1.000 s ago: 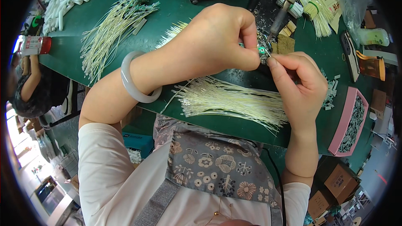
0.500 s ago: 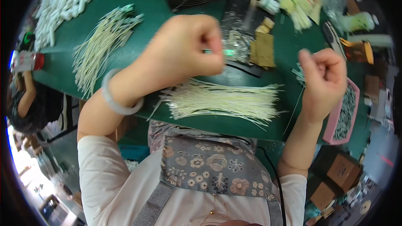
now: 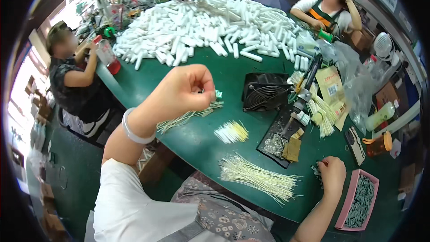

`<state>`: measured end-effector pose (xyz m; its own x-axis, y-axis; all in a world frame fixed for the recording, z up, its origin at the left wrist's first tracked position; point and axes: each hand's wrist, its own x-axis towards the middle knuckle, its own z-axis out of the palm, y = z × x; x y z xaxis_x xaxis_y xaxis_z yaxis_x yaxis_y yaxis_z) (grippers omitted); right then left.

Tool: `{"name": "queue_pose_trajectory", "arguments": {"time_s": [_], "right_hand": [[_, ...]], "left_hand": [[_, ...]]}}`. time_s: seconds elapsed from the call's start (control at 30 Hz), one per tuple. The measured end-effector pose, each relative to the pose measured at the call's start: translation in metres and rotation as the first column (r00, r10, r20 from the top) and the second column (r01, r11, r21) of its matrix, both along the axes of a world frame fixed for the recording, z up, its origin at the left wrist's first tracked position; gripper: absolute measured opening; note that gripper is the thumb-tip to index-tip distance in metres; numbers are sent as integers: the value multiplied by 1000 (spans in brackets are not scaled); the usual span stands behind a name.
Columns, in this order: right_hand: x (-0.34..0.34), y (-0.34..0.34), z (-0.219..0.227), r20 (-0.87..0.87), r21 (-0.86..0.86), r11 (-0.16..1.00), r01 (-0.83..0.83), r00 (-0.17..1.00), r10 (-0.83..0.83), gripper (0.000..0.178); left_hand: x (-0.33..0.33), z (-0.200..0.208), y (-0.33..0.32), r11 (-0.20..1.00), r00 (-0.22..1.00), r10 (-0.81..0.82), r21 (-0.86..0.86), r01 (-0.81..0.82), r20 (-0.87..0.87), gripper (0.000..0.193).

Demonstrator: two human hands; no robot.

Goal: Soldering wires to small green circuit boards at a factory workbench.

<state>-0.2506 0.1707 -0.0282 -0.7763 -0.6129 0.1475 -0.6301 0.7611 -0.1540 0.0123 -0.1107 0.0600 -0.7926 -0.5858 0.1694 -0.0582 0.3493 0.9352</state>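
My left hand [image 3: 186,89] is raised over the table's left side, fingers curled into a pinch; what they hold, if anything, I cannot make out. Behind and below it lies a bundle of thin pale wires [image 3: 181,120], with green ends showing by my fingertips. My right hand [image 3: 332,173] is low at the right, fingertips pressed together at a few small grey-green pieces [image 3: 316,170] on the table. Anything between those fingers is hidden. Between my hands a large bundle of pale yellow-white wires [image 3: 260,177] lies along the near edge.
A pink box [image 3: 342,218] of small grey-green parts stands right of my right hand. Beyond are short white and yellow pieces [image 3: 231,132], a black fan [image 3: 267,92], a soldering tray [image 3: 273,147] and a wide heap of white tubes [image 3: 201,29]. Other people sit around the table.
The view has tipped up, showing the far table and other people. My right hand has come down to the small pieces; my left hand stays raised and pinched.
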Motion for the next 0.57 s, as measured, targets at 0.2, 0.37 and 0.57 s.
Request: {"name": "queue_pose_trajectory", "arguments": {"time_s": [0.2,0.37,0.57], "right_hand": [[-17,-1,-7,59,82,996,24,998,-29,10],[-21,0,-11,62,89,996,-17,998,11,10],[-27,1,-12,177,62,997,-38,984,26,13]], "left_hand": [[10,10,-8,994,998,42,-106,-37,42,9],[13,2,-18,997,998,46,-59,-44,38,8],[15,2,-18,990,1000,7,-141,-8,-5,10]]}}
